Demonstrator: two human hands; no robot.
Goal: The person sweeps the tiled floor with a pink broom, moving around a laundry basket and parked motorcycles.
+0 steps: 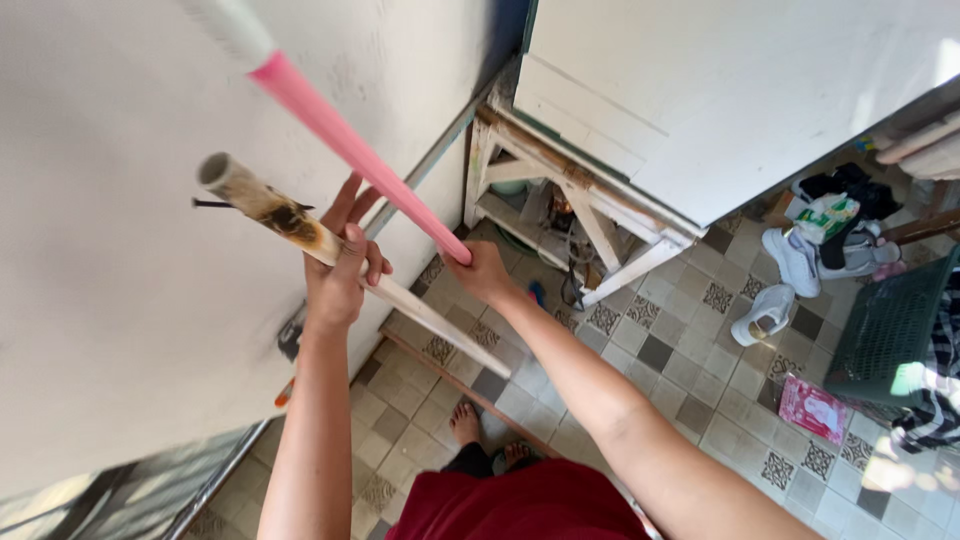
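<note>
Fingers (pixel 365 262) of the left hand (pixel 335 280) are wrapped tight around a pale, scorched pipe (pixel 300 228), which runs from an open end at the upper left of the frame down toward the tiled floor (pixel 690 370) at centre. The right hand (pixel 480 272) is closed over the lower end of a pink handle (pixel 350 145), whose upper part passes into a white section at the top left edge. Both hands are fully shut on their sticks, and the two sticks lie close together, crossing near the middle of the frame.

For this hold to be done well, each stick would best be kept firmly in its own hand, with the wrists steady so that the long ends are not swung into the wall (pixel 110 280). The dark burnt patch on the pipe sits just above the left hand and is better left untouched.

Grey and patterned tiles cover the floor, and bare feet (pixel 465 425) are seen at the lower centre above a red garment (pixel 520 505). A white cabinet (pixel 730 90) on a worn wooden frame (pixel 600 215) fills the upper right. White shoes (pixel 790 260), a dark green crate (pixel 890 330) and a pink packet (pixel 812 408) are scattered at the right.
</note>
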